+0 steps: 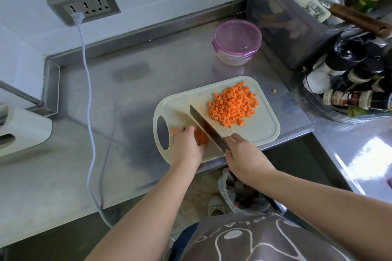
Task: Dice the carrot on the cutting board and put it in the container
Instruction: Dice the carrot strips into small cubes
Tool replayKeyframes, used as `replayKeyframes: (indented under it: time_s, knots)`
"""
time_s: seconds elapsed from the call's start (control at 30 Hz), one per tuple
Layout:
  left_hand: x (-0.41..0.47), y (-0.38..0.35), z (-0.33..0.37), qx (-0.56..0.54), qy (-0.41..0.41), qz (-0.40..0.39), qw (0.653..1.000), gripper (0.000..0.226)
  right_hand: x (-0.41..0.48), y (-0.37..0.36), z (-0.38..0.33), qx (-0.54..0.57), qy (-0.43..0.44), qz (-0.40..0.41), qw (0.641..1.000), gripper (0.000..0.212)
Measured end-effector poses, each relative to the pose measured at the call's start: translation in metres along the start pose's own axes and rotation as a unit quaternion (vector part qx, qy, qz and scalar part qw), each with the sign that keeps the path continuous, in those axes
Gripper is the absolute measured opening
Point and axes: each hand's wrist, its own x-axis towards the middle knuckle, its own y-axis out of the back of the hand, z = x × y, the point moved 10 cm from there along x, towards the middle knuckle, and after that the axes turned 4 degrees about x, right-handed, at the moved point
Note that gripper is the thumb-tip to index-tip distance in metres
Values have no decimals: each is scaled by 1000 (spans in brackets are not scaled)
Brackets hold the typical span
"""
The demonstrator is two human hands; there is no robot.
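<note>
Your left grip point(186, 144) holds the carrot strips point(200, 136) down on the cutting board point(265, 131) by the worktop's point(127, 91) near edge; tuck those fingertips back; your right grip point(244, 154) is closed round the knife point(207, 127) handle, so chop evenly; one knife, one board, one diced pile point(232, 104), one lidded container point(237, 42).

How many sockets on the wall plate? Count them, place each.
3, in a row on the wall plate: left socket, with the white plug in it; middle socket and right socket, both free. None seems hidden.
</note>
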Motion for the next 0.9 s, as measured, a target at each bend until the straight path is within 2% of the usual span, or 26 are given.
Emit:
replayKeyframes:
  time_s: [0.2, 0.53, 0.7, 0.9]
  knots:
    - [4, 0, 4, -9, 3, 6, 1000, 26, 3, 1, -2, -4, -2, -6, 1000, 33]
    - [23, -4, 18, -39, 21, 17, 999, 21, 20, 21, 3, -32, -8, -2, 999, 24]
    - [25, -8, 17, -67, 12, 14, 998, 27, 22, 22, 1, -61, 0, -14, 998, 22]
    - [25, -7, 4, -103, 11, 5, 995, 36, 16, 27, -4, -55, 20, 17, 998, 23]
